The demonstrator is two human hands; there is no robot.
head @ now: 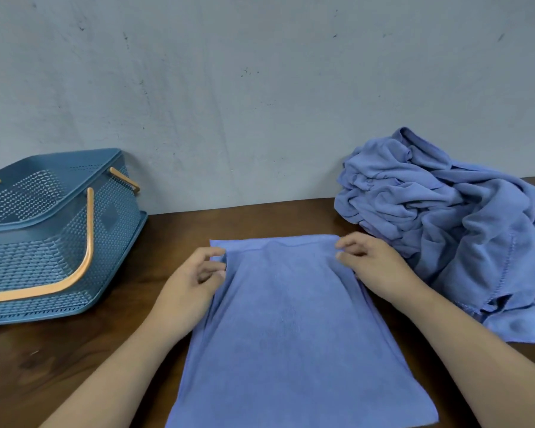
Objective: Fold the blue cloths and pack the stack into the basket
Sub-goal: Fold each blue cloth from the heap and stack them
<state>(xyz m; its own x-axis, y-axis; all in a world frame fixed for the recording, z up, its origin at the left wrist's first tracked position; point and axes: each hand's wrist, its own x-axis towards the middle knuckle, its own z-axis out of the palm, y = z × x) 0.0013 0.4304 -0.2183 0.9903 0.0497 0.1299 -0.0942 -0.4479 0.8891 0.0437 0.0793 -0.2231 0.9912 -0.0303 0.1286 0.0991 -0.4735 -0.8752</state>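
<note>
The brown table [74, 350] filled the lower frame. The flat blue cloth [291, 319] lay at lower centre, its long axis running up toward the wall and its near end cut off by the bottom edge. The crumpled pile [445, 227] at right and the basket [44, 257] at left were cropped. The left hand [192, 282] and right hand [371, 264] pinched the cloth's upper corners with curled fingers.

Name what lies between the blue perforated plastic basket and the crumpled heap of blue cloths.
Head view: a flat blue cloth on the brown wooden table, left hand and right hand holding its far corners.
</note>
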